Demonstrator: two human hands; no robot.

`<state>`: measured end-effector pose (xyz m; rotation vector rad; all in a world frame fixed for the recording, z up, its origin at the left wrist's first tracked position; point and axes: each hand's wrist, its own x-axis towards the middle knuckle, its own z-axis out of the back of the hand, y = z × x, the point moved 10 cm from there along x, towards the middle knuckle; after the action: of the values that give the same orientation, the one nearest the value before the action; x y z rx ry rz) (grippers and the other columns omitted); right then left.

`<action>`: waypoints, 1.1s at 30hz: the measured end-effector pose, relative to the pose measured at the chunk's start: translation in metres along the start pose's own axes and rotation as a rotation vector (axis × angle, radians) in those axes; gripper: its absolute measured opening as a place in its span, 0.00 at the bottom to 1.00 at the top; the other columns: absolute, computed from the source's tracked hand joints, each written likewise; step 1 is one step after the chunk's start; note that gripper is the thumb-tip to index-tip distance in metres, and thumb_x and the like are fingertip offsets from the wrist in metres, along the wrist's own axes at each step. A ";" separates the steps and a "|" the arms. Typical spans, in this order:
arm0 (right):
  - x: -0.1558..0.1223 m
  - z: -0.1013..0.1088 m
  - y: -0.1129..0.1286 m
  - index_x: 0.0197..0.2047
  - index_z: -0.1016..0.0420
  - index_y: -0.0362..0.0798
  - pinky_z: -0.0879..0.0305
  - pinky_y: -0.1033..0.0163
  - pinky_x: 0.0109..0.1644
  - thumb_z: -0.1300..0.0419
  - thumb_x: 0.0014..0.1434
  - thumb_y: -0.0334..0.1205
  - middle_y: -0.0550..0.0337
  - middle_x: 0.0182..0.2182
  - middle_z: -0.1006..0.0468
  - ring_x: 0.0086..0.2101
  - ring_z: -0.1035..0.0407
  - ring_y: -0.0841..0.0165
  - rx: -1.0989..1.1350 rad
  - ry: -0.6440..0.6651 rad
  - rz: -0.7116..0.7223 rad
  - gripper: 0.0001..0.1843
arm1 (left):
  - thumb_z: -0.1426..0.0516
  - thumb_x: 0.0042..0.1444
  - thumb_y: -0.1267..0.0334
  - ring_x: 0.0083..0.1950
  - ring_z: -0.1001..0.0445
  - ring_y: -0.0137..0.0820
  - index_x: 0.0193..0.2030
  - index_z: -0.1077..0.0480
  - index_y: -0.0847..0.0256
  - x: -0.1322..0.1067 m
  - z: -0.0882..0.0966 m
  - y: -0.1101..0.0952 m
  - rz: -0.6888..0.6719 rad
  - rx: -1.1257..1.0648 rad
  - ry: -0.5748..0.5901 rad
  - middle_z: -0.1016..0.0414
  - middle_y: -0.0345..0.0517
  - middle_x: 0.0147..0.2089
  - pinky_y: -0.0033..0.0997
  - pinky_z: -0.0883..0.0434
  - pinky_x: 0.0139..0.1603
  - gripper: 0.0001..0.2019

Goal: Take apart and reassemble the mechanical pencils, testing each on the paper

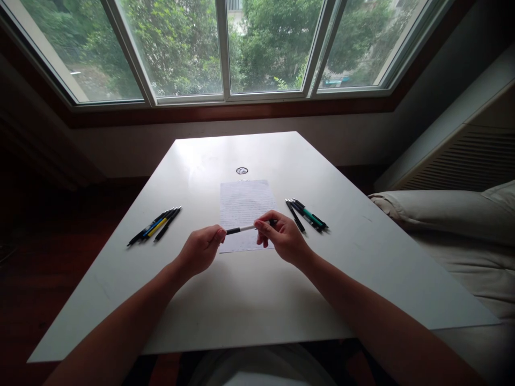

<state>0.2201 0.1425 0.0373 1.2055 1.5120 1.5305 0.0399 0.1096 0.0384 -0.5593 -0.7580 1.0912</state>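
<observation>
Both my hands hold one black and white pen (243,229) level above the near end of a written sheet of paper (245,206). My left hand (203,249) pinches the pen's left, black end with closed fingers. My right hand (281,236) grips the pen's right end, fingers curled round it. The sheet lies flat in the middle of the white table (257,289).
Several pens (155,224), one with yellow, lie grouped on the table's left. Another group of pens (308,215), one teal, lies to the right of the sheet. A small round mark (242,170) sits beyond the paper. A cushioned seat (450,214) adjoins the table's right side; windows behind.
</observation>
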 end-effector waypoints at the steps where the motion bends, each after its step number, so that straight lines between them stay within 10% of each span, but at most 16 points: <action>1: 0.000 0.000 -0.001 0.36 0.28 0.46 0.34 0.66 0.26 0.35 0.61 0.49 0.62 0.21 0.24 0.21 0.32 0.72 0.003 0.008 0.007 0.14 | 0.53 0.70 0.53 0.27 0.35 0.27 0.27 0.37 0.61 0.000 -0.003 0.001 0.028 -0.072 0.008 0.34 0.40 0.26 0.26 0.37 0.29 0.21; 9: -0.004 -0.007 -0.002 0.37 0.28 0.46 0.34 0.66 0.25 0.34 0.60 0.48 0.63 0.21 0.24 0.22 0.31 0.71 0.079 0.014 0.035 0.14 | 0.54 0.68 0.44 0.19 0.38 0.26 0.18 0.46 0.59 0.001 -0.019 0.015 0.286 -0.659 -0.052 0.46 0.36 0.17 0.31 0.30 0.26 0.29; 16: 0.000 0.004 0.000 0.36 0.28 0.47 0.35 0.66 0.25 0.33 0.59 0.49 0.64 0.21 0.25 0.23 0.30 0.71 0.111 -0.067 0.027 0.14 | 0.37 0.58 0.54 0.33 0.26 0.28 0.48 0.28 0.60 0.002 0.013 0.003 0.034 -0.392 -0.188 0.25 0.44 0.40 0.29 0.27 0.34 0.16; 24: 0.001 0.005 -0.001 0.36 0.28 0.46 0.35 0.66 0.25 0.33 0.59 0.48 0.64 0.21 0.25 0.22 0.30 0.71 0.108 -0.060 0.014 0.14 | 0.45 0.66 0.55 0.30 0.27 0.28 0.33 0.25 0.64 0.004 0.012 0.010 0.037 -0.332 -0.182 0.25 0.45 0.30 0.29 0.29 0.34 0.16; 29: 0.002 0.008 -0.002 0.36 0.27 0.46 0.35 0.66 0.25 0.33 0.59 0.48 0.63 0.21 0.25 0.23 0.30 0.70 0.069 -0.069 0.012 0.14 | 0.38 0.60 0.56 0.36 0.26 0.30 0.50 0.27 0.59 0.004 0.012 0.014 0.070 -0.327 -0.192 0.24 0.45 0.38 0.30 0.27 0.37 0.14; 33: 0.005 0.011 -0.003 0.37 0.25 0.46 0.33 0.65 0.27 0.34 0.59 0.50 0.61 0.23 0.24 0.24 0.29 0.69 0.003 -0.038 -0.002 0.14 | 0.37 0.58 0.58 0.33 0.27 0.29 0.42 0.26 0.60 0.004 0.015 0.019 0.066 -0.302 -0.231 0.25 0.42 0.34 0.29 0.28 0.36 0.10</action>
<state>0.2281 0.1511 0.0336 1.2272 1.4912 1.4966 0.0183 0.1211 0.0356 -0.7243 -1.1240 1.1213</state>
